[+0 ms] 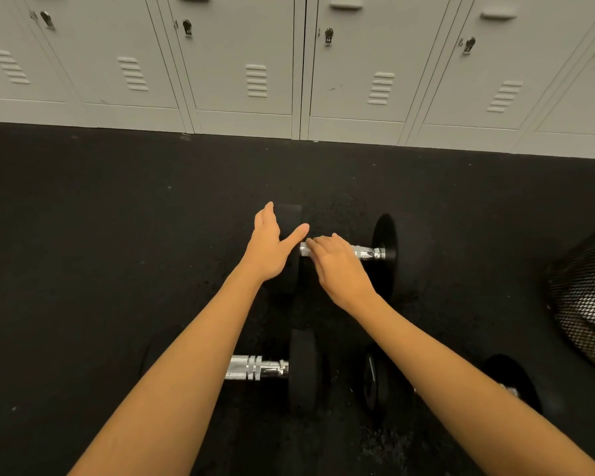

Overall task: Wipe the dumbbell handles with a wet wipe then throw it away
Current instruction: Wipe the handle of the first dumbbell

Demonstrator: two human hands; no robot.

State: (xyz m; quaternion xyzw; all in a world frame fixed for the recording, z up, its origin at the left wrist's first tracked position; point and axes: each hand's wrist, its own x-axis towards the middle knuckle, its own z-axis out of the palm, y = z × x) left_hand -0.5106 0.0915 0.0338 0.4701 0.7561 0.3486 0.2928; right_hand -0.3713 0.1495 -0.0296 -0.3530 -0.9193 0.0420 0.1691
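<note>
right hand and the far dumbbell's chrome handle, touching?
Touching. The head view shows the right hand laid over the far dumbbell's chrome handle, fingers covering its left part.

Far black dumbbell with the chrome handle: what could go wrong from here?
1. The right hand covers the far black dumbbell's chrome handle; no wet wipe is clearly visible, so wiping may be incomplete.
2. The left hand rests open on the round black weight; the dumbbell might roll.

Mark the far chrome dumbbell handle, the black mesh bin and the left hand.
far chrome dumbbell handle [370, 252], head view, bare stretch right of the right hand
black mesh bin [588, 297], head view, side wall
left hand [268, 249], head view, back of the hand
</note>
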